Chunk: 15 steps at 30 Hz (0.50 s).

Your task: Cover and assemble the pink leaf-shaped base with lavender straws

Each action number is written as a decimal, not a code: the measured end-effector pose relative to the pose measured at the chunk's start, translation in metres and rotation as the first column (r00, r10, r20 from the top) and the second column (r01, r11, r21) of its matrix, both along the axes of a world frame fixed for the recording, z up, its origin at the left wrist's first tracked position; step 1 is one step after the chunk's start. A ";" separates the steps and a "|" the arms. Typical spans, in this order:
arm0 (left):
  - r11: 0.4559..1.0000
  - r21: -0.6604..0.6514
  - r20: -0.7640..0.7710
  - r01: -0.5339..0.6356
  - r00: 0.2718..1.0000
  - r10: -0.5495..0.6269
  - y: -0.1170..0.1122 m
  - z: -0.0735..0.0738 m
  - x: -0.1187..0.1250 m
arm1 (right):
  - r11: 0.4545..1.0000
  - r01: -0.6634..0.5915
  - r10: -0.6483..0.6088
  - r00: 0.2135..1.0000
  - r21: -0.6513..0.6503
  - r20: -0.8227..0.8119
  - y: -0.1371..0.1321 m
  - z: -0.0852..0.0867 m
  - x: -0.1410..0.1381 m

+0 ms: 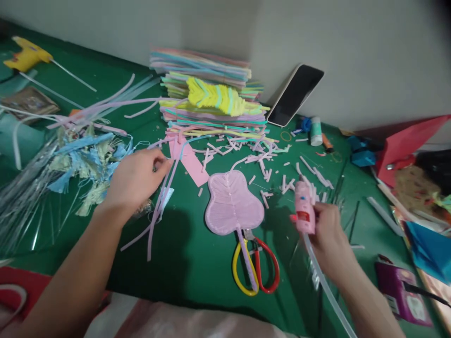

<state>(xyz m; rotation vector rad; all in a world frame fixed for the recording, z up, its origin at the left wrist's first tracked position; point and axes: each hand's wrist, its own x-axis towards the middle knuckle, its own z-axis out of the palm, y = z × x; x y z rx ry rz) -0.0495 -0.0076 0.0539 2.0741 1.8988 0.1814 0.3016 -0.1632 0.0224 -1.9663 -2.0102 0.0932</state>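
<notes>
My left hand [136,180] is closed in a pinch, its fingertips at some long lilac pipe cleaners [165,190]; whether it grips one I cannot tell. Held in my right hand [329,232] is a small pink glue gun [304,206], nozzle pointing away from me, a long clear glue stick [326,279] trailing from its back. Between both hands lies a lilac fan-shaped piece [235,202] with a wavy outline and a wrapped stem. That stem crosses the scissors [271,263], which have one yellow and one red handle. A pink card strip [193,166] lies beyond my left fingertips.
Stacked pipe cleaners [207,68] with a yellow fuzzy bundle [218,96] line the wall. A phone [296,94] leans there. Lilac offcuts [262,164] litter the green table. A yellow glue gun [28,55], blue-green tassels [84,157] and a purple box [401,291] sit around.
</notes>
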 end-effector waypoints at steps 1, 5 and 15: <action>0.998 -0.060 -0.046 0.026 0.999 -0.029 0.000 -0.001 -0.003 | 0.999 -0.037 0.035 0.996 0.022 0.079 0.003 -0.007 0.013; 0.976 -0.205 -0.123 0.067 0.988 -0.093 0.001 -0.012 -0.002 | 1.000 0.004 -0.006 0.972 0.009 0.234 0.020 -0.028 0.041; 0.941 -0.290 0.211 0.174 0.971 -0.115 0.004 0.007 -0.002 | 0.982 0.136 -0.119 0.985 -0.132 0.128 0.033 -0.049 0.045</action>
